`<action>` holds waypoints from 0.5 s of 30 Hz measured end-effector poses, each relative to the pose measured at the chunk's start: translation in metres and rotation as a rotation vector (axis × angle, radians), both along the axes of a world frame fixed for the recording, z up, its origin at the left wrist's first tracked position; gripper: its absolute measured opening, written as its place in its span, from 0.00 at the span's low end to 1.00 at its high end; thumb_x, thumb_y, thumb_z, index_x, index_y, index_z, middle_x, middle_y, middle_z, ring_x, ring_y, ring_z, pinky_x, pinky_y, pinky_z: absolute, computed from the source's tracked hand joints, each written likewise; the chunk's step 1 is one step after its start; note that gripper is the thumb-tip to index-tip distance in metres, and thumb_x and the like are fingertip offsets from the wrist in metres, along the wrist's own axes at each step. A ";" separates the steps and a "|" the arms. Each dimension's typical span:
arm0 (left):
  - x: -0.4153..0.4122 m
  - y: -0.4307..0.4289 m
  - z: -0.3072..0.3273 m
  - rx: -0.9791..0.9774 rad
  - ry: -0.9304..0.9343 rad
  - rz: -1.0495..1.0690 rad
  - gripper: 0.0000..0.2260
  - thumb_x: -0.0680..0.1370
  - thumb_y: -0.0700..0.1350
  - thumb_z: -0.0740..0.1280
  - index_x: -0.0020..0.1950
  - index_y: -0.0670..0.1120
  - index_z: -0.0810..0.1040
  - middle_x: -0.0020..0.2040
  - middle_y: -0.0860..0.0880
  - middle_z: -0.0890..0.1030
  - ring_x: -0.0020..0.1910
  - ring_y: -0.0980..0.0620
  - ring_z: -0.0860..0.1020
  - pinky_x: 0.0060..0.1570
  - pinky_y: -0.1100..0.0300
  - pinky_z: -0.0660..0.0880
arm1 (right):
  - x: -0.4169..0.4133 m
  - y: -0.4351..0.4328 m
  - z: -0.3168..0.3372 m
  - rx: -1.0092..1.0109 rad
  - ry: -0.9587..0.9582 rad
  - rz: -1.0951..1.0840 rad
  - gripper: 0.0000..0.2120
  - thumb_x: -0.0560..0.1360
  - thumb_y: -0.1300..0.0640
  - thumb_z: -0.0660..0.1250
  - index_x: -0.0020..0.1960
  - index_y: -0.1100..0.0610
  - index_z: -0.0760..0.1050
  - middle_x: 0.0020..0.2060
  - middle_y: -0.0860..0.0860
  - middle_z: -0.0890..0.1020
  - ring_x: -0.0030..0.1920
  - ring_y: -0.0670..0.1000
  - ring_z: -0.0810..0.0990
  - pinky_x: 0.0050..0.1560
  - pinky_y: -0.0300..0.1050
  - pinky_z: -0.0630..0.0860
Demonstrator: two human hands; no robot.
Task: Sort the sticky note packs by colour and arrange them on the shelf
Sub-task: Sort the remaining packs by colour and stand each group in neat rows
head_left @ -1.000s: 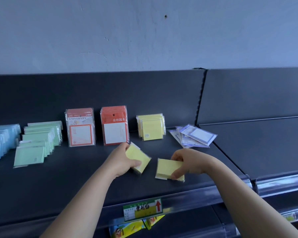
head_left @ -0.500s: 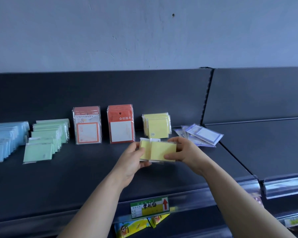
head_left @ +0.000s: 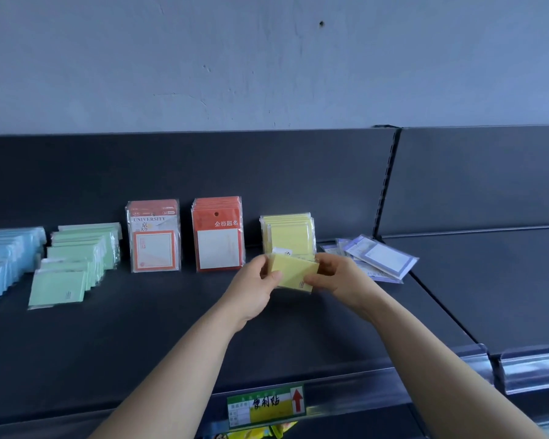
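The two yellow packs, apart on the shelf a second ago, are now gathered into one bundle, the yellow sticky note packs, lifted clear. The left hand pinches its left edge, the right hand its right. Just behind stands the upright yellow stack on the shelf; both hands are equally near.

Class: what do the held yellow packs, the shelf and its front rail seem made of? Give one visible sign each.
The yellow packs: paper, probably in clear film; a faint sheen shows. The shelf: likely painted metal, matte dark grey, thin flat panels. The front rail: clear glossy plastic; it glints and the label shows through.
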State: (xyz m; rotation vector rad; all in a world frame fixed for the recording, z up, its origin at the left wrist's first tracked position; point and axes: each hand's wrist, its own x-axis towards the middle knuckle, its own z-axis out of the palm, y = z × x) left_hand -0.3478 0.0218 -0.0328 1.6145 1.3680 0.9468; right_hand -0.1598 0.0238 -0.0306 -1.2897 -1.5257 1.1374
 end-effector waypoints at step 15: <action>0.025 0.049 -0.018 0.068 0.220 0.311 0.11 0.76 0.36 0.69 0.57 0.45 0.79 0.51 0.51 0.82 0.49 0.53 0.80 0.46 0.63 0.72 | 0.001 0.061 -0.008 0.080 -0.563 -0.116 0.09 0.71 0.64 0.67 0.51 0.63 0.77 0.44 0.54 0.83 0.42 0.53 0.79 0.35 0.41 0.72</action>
